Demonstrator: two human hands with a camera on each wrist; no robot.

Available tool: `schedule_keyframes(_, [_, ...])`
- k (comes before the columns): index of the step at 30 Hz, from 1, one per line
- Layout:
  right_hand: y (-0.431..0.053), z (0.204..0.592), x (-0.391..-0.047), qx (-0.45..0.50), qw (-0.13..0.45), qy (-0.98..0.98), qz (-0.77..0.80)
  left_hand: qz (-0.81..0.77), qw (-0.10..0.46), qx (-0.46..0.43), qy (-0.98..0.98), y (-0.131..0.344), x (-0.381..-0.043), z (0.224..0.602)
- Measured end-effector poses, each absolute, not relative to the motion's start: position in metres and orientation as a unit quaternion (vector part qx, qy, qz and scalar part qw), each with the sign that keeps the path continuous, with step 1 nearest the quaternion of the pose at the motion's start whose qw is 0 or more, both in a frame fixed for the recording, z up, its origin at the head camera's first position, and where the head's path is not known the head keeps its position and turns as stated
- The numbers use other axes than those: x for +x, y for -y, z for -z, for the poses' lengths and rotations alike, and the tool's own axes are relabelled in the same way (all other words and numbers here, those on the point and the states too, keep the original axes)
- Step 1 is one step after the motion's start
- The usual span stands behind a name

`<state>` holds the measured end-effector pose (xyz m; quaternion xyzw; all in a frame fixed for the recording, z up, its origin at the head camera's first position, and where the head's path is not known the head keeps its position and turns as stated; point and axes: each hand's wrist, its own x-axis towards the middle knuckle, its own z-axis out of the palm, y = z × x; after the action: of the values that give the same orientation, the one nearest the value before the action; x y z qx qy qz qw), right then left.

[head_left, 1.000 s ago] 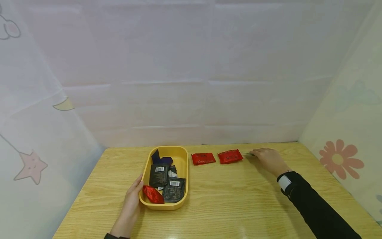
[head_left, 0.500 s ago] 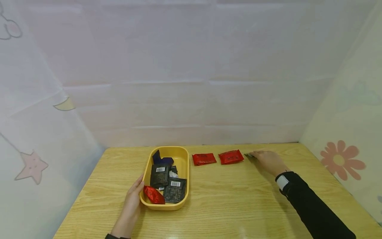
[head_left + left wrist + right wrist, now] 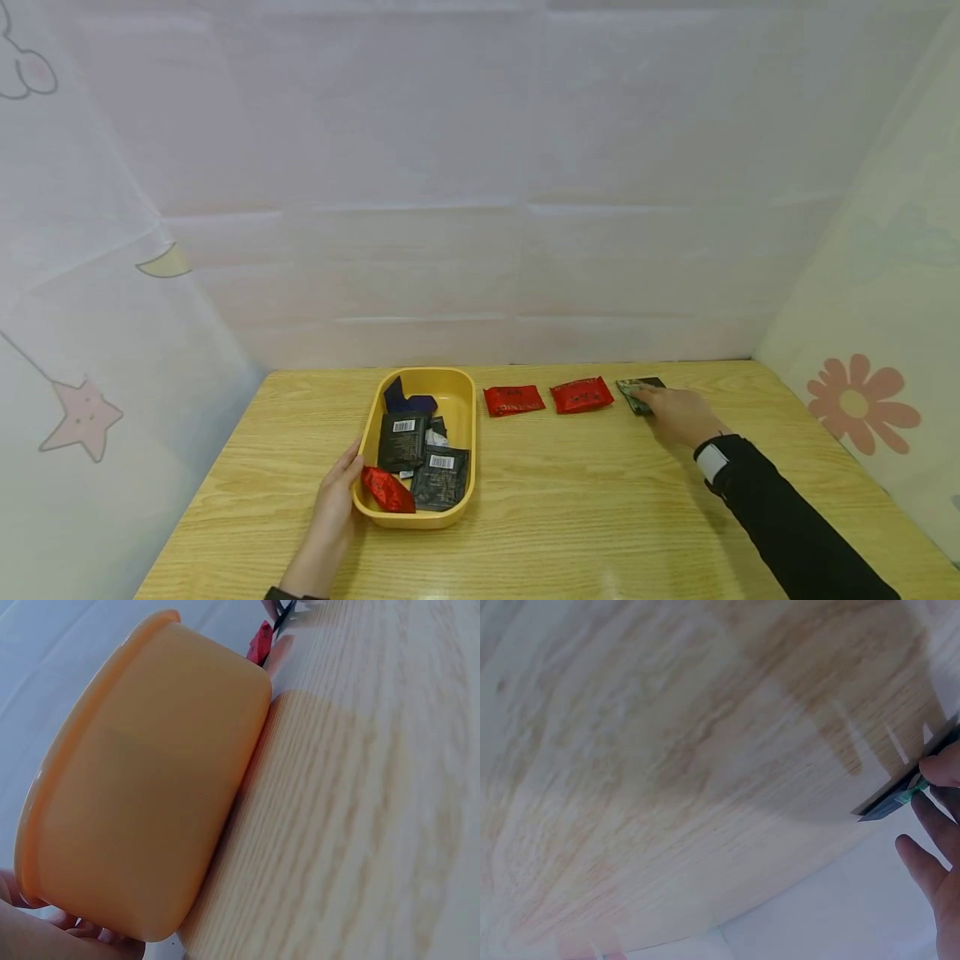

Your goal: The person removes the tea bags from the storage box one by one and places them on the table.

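The person's left hand has its fingers clamped on the yellow tub; the right hand pinches a green packet beside a red packet on the bench.

A person's L hand holds the L side of a yellow tray on a wood-grain tabletop; inside, a crinkled red pkt lies nr two black pkts w/ white barcode labels, plus a dark blue pkt at the far end. The R hand touches a green-and-black pkt; two red pkts lie btw it & the tray.
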<state>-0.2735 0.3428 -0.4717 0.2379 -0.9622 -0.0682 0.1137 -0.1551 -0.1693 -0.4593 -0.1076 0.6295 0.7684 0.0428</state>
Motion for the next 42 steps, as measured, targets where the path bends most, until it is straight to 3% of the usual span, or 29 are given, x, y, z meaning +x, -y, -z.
schedule_keyframes(29, [-0.34,0.449,-0.258,0.267,0.129,0.953,0.06,-0.766,0.043,-0.107,-0.632,0.17,-0.155,0.46])
schedule_keyframes(42, [-0.303,0.429,-0.25,0.337,0.153,0.925,0.085,-0.761,0.041,-0.112,-0.638,0.169,-0.155,0.459])
